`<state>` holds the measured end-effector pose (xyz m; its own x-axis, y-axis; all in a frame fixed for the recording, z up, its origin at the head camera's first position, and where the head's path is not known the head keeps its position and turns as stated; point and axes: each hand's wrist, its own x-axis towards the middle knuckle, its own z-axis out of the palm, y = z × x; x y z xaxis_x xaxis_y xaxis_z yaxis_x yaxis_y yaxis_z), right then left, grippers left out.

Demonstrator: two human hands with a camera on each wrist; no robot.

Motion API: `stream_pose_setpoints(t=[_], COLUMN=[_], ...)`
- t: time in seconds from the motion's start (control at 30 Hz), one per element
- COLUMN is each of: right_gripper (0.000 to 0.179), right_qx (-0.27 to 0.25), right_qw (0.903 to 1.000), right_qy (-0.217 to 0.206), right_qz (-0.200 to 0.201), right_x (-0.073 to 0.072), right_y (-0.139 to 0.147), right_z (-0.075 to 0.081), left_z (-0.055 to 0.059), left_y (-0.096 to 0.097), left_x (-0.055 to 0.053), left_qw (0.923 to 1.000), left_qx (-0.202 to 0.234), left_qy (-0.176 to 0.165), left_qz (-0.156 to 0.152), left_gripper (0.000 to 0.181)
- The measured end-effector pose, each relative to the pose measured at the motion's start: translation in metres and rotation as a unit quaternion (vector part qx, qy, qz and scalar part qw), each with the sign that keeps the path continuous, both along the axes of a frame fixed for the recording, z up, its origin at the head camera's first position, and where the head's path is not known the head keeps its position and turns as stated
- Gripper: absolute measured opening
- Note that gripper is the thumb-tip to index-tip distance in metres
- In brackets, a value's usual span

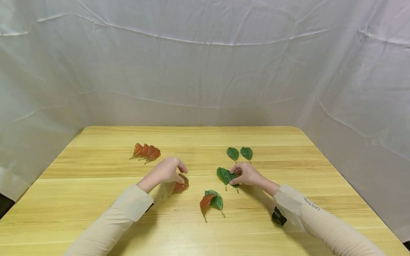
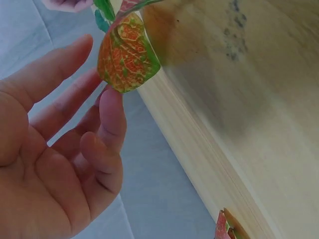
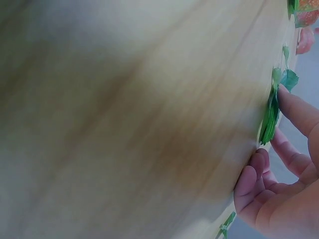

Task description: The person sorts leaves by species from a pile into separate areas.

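My left hand (image 1: 166,170) is over a red leaf (image 1: 181,185) on the table, thumb and index finger apart. In the left wrist view that leaf (image 2: 128,55) shows orange with green edges, right at the fingertips. My right hand (image 1: 246,175) is at two overlapping green leaves (image 1: 222,175), its thumb touching the right one and its index finger near the tip. The right wrist view has these leaves (image 3: 270,117) edge-on beside thumb and index finger. Between the hands, nearer the front, a curled red leaf (image 1: 206,204) overlaps a green leaf (image 1: 217,201).
Several red leaves (image 1: 145,152) overlap in a row at the back left. Two green leaves (image 1: 232,153) lie side by side at the back right. Beyond the wooden table (image 1: 192,137) hangs a pale cloth (image 1: 198,78), also along both sides.
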<state>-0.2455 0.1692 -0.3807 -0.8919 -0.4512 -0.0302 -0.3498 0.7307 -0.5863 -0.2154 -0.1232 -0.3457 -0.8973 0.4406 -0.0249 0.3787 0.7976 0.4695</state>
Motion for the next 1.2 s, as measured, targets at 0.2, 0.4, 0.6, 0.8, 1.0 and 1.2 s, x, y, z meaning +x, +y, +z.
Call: stream_pose_setpoints(t=[0.2,0.4,0.6,0.8,1.0,1.2], right_gripper=[0.031,0.031,0.031,0.031,0.03,0.031], right_qx=[0.001,0.004,0.005,0.006,-0.005,-0.015], right_qw=[1.0,1.0,1.0,0.9999,0.9997,0.9989], right_qy=[0.002,0.005,-0.003,-0.011,-0.018,-0.019], right_qz=[-0.003,-0.002,-0.004,-0.006,-0.019,-0.04], right_x=[0.0,0.001,0.001,0.0,-0.001,-0.002], right_y=[0.0,0.0,0.0,0.0,0.001,0.001], right_z=[0.0,0.0,0.001,0.002,0.003,0.004], left_z=[-0.004,-0.006,-0.011,-0.015,-0.014,-0.013], left_y=[0.0,-0.001,-0.008,-0.012,-0.012,-0.011], left_x=[-0.002,-0.005,-0.012,-0.019,-0.02,-0.018], left_qw=[0.9997,0.9989,0.9956,0.9943,0.995,0.9943], left_qx=[-0.018,0.008,0.048,0.051,0.04,0.043], left_qy=[-0.017,-0.045,-0.074,-0.083,-0.082,-0.091], left_qz=[-0.002,-0.01,-0.032,-0.043,-0.042,-0.036], left_gripper=[0.022,0.022,0.022,0.021,0.021,0.022])
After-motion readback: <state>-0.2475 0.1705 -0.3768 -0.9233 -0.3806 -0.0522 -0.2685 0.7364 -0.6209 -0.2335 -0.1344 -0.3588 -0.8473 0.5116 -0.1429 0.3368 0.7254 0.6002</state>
